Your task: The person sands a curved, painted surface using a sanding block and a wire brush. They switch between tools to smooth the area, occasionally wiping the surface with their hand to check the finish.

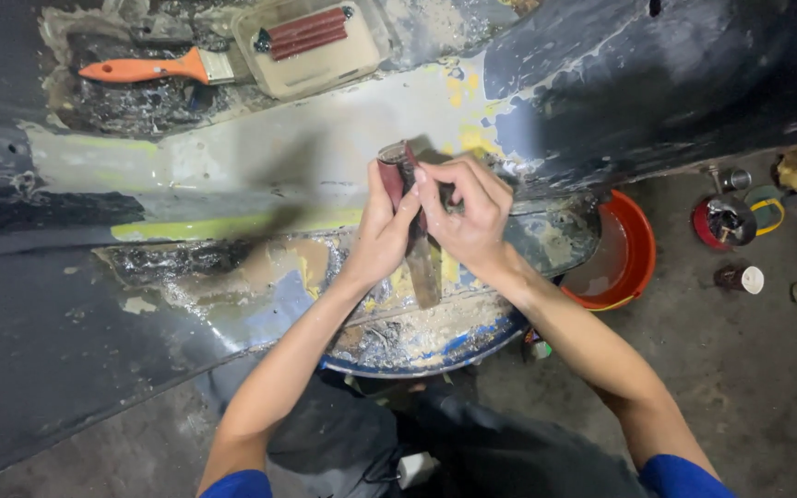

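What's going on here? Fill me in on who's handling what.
A person works with both bare hands over a worn, sanded dark panel. The left hand and the right hand together grip a reddish sanding strip wrapped around a flat metal scraper. On the panel above lie an orange-handled brush and a tray holding more reddish rolls. An orange basin stands on the floor to the right.

Both forearms bare, extended forward and converging at centre of view; blue sleeve edges at the upper arms. Left hand (382, 231) raised, palm turned inward, fingers curled shut, thumb up. Right hand (469, 210) opposite, wrist bent, fingers flexed toward the left, index tip touching left fingertips. Hands in contact.
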